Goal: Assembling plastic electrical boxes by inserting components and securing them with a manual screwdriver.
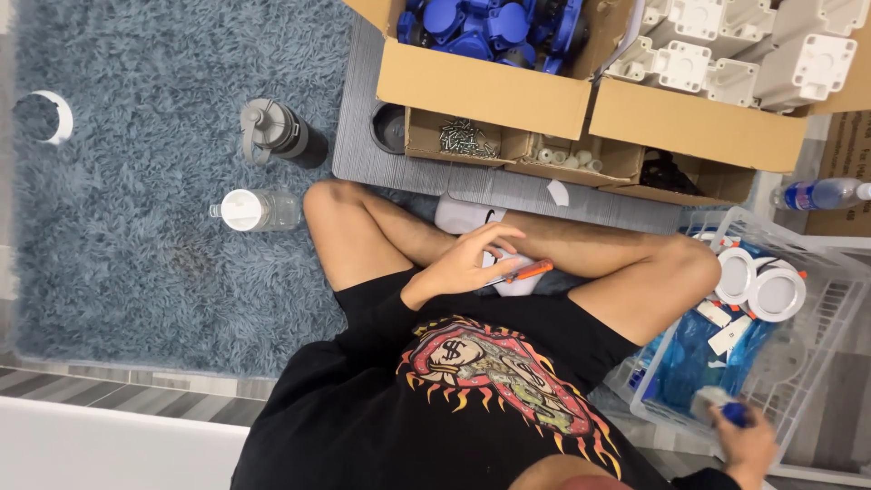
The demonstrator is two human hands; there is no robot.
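I sit cross-legged on a blue-grey rug. My left hand [467,259] rests over my lap, fingers curled on an orange-handled screwdriver [519,273] that lies across a small white part [519,287]. At the bottom right, my right hand [748,445] grips a white and blue piece [721,402] at the near edge of a white wire basket [830,313]. The basket holds round white fittings [771,292] and blue plastic bags [694,363].
Beyond my knees, on a grey mat [363,136], stand cardboard boxes: blue parts [490,27], white square housings [753,50], a tray of screws [467,138], and small white pieces [572,157]. A grey bottle [277,132] and a clear bottle [254,210] lie on the rug [136,227].
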